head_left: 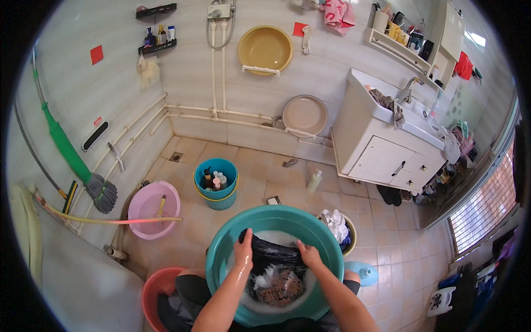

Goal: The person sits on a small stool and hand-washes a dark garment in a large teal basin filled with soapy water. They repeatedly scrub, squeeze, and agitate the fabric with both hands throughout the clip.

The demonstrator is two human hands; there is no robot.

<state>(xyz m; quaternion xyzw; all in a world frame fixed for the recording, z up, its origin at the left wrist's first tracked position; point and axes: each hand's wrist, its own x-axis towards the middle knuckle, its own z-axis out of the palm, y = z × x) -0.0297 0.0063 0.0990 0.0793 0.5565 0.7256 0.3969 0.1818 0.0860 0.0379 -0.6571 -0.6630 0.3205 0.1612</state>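
Observation:
A large teal basin (326, 232) of sudsy water stands in front of me between my knees. Stretched across its middle is a wet black cloth (271, 253). My left hand (243, 250) is closed round its left end, and my right hand (308, 255) grips the right end. Below the cloth, a brown patterned fabric (281, 289) lies partly in the suds, with whitish foam over it. The lower part of the black cloth hangs toward the water, and I cannot tell what kind of garment it is.
A pink basin (138, 221) and a blue bucket (224, 202) of bottles stand beyond. White and blue clothes (334, 226) fill a tub at right, near a light-blue jug (362, 274). A red basin (157, 276) holds dark cloth. A yellowish hose (110, 222) crosses at left; a sink cabinet (381, 160) stands behind.

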